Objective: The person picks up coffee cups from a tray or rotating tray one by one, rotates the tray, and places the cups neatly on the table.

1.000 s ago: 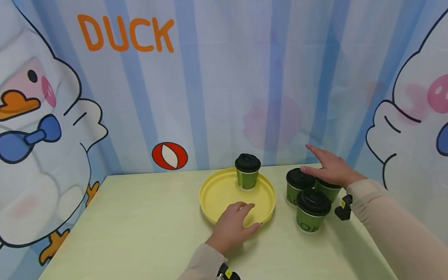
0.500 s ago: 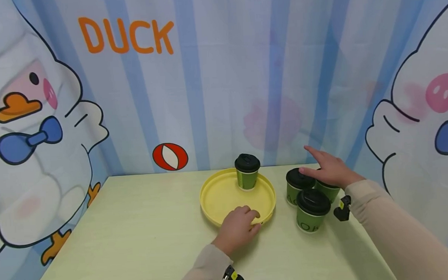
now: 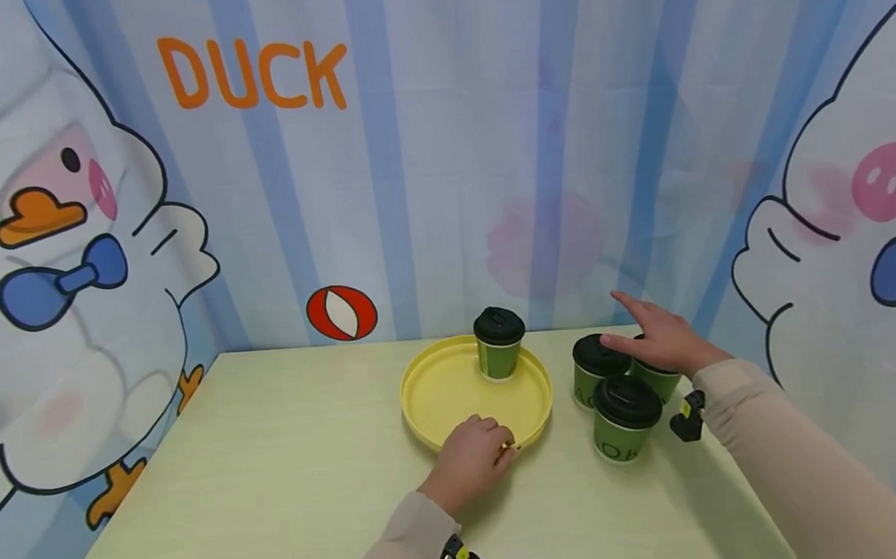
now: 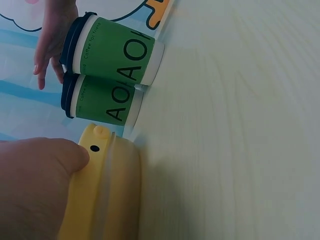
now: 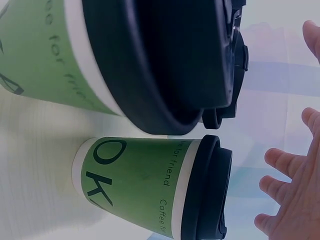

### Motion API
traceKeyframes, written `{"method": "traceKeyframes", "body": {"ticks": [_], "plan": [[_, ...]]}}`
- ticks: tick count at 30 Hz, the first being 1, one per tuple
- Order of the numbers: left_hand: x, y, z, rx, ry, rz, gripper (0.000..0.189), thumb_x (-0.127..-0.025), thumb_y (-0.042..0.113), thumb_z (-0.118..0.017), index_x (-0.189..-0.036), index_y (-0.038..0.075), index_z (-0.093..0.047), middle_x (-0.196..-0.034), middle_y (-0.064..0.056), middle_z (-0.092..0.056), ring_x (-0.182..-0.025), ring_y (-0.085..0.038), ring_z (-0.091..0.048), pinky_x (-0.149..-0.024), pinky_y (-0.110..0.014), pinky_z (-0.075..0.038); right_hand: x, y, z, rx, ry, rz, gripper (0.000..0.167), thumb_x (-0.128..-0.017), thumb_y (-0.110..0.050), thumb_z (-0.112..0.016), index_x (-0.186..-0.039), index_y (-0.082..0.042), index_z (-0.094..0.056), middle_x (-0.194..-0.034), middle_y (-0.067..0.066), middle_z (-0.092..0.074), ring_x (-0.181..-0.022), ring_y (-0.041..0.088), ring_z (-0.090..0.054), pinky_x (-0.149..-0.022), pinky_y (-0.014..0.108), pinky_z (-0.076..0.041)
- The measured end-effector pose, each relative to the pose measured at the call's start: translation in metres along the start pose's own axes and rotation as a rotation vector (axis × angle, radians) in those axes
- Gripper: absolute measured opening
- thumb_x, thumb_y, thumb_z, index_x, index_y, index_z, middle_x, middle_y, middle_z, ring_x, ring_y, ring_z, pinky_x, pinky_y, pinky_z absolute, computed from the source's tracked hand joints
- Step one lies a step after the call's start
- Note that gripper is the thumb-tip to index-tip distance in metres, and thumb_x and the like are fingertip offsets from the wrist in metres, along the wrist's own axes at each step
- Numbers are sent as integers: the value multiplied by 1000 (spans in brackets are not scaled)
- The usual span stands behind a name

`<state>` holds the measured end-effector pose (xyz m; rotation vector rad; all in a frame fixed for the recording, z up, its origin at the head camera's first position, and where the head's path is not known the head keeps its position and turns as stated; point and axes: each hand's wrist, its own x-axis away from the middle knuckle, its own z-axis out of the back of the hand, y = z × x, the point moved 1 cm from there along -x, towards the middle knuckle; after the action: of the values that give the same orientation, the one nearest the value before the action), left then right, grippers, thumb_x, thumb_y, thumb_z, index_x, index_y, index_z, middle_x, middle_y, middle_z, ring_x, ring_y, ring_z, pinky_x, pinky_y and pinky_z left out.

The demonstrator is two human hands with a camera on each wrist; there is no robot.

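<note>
My left hand (image 3: pixel 467 466) grips the near rim of a round yellow tray (image 3: pixel 431 401), thumb outside and fingers curled over the edge. The left wrist view shows the thumb pressed against the tray wall (image 4: pixel 125 190), beside a black dot and a small knob. A green paper cup with a black lid (image 3: pixel 499 344) stands upright on the tray's far part. On the right, my right hand (image 3: pixel 664 337) hovers with spread fingers above a cluster of three similar lidded cups, overlapping the back cup (image 3: pixel 655 379). The left cup (image 3: pixel 598 369) and front cup (image 3: pixel 623 422) stand beside it.
The pale table (image 3: pixel 275 454) extends left of the tray and toward the front. A light blue curtain (image 3: pixel 450 146) with duck drawings closes off the back and both sides, directly behind the tray and cups.
My left hand has moved slightly along the tray's near rim, and its fingers and thumb have come together on it. My right hand has hardly moved.
</note>
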<state>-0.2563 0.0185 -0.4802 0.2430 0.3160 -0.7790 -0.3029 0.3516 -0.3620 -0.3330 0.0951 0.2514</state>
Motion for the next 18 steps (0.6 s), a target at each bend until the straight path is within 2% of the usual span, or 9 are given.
{"method": "traceKeyframes", "body": {"ticks": [9, 18], "plan": [[12, -11, 2, 11, -33, 6, 11, -98, 27, -65, -97, 20, -74, -88, 11, -64, -77, -8, -50, -73, -23, -47, 3, 5, -1, -15, 3, 2, 91, -99, -59, -52, -162, -7, -15, -160, 32, -24, -143, 55, -26, -104, 82, -21], [27, -23, 8, 7, 41, -8, 13, -98, 27, -64, -95, 20, -75, -87, 10, -63, -76, -9, -48, -72, -26, -45, 5, 10, 1, -25, 11, -7, 92, -98, -60, -52, -162, -6, -15, -159, 34, -22, -141, 56, -26, -103, 80, -26]]}}
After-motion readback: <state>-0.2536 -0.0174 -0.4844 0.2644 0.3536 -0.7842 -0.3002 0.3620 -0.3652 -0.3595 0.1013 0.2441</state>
